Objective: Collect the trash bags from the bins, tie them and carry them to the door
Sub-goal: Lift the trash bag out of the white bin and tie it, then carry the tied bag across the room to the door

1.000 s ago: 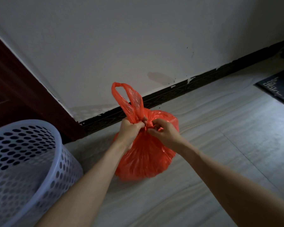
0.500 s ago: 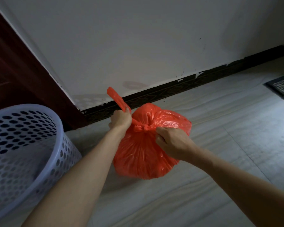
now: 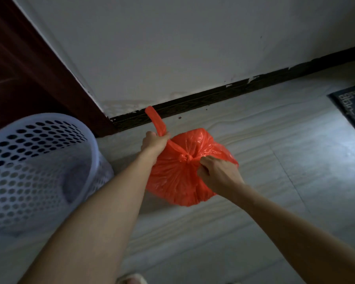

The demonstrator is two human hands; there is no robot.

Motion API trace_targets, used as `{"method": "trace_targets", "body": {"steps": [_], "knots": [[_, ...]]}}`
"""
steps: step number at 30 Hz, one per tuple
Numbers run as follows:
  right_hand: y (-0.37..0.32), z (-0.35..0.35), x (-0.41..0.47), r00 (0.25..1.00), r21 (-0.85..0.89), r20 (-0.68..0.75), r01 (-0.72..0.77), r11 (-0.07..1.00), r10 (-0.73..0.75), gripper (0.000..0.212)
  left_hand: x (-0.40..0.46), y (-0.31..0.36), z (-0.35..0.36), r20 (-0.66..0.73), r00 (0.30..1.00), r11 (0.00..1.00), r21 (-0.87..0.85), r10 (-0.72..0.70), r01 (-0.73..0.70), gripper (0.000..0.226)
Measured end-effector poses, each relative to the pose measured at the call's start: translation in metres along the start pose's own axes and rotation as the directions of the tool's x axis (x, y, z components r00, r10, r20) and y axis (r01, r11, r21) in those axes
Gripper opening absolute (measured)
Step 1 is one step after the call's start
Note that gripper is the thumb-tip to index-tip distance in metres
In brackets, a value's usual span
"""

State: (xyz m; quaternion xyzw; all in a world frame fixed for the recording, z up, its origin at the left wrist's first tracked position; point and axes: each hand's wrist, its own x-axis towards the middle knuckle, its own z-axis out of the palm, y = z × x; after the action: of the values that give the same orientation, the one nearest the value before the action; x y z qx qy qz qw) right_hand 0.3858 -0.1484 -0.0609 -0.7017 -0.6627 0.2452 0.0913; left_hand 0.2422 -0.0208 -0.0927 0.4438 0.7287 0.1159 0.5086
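Two bare hands work one orange trash bag (image 3: pixel 178 177), which sits on the pale floor (image 3: pixel 275 181) between them. Off to the outer side of your left forearm stands a white perforated laundry-style bin (image 3: pixel 39 171), tilted, its rim near your elbow but not touching the bag. Behind it runs a dark wooden door frame (image 3: pixel 29 68).

Your left hand (image 3: pixel 154 141) is fisted tight around one bag handle (image 3: pixel 155 120); that strip runs up and away from your knuckles toward the black skirting board (image 3: pixel 213 95), its free end pointing up-left. From your fist the twisted plastic stretches down-right to the knot (image 3: pixel 188 157), so the line between your hands slants from upper left to lower right.

Your right hand (image 3: pixel 217 173) is curled just beside the knot, fingers pinching the other end of the tie; the strip itself is hidden in your grip. The bag bulges round below both hands, its mouth gathered at the knot facing you.

Beyond your right hand, well apart, lies the corner of a dark mat (image 3: pixel 350 107) with a pale pattern; no writing on it can be read.
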Motion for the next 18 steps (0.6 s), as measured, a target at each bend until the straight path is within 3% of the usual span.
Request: {"method": "trace_targets", "body": {"steps": [3, 5, 7, 12, 18], "knots": [[-0.024, -0.017, -0.025, 0.982, -0.016, 0.101, -0.161, 0.987, 0.162, 0.025, -0.07, -0.002, -0.025, 0.088, 0.994, 0.988, -0.133, -0.064, 0.075, 0.097], [-0.046, -0.037, -0.043, 0.944, 0.021, 0.2, -0.27, 0.963, 0.261, 0.026, -0.126, 0.0, -0.049, 0.131, 0.988, 0.983, -0.154, -0.084, 0.103, 0.074], [-0.076, -0.065, -0.061, 0.918, 0.017, 0.266, -0.308, 0.951, 0.293, 0.027, -0.171, -0.006, -0.079, 0.081, 0.991, 0.987, -0.117, -0.103, 0.112, 0.054], [-0.171, -0.161, -0.112, 0.879, -0.136, 0.36, -0.282, 0.95, 0.313, 0.032, -0.29, -0.019, -0.181, -0.056, 0.985, 0.983, 0.077, -0.16, 0.164, 0.048], [-0.298, -0.256, -0.158, 0.872, -0.139, 0.445, -0.155, 0.978, 0.201, 0.03, -0.413, -0.015, -0.308, -0.212, 0.96, 0.977, 0.072, -0.182, 0.202, 0.038]]}}
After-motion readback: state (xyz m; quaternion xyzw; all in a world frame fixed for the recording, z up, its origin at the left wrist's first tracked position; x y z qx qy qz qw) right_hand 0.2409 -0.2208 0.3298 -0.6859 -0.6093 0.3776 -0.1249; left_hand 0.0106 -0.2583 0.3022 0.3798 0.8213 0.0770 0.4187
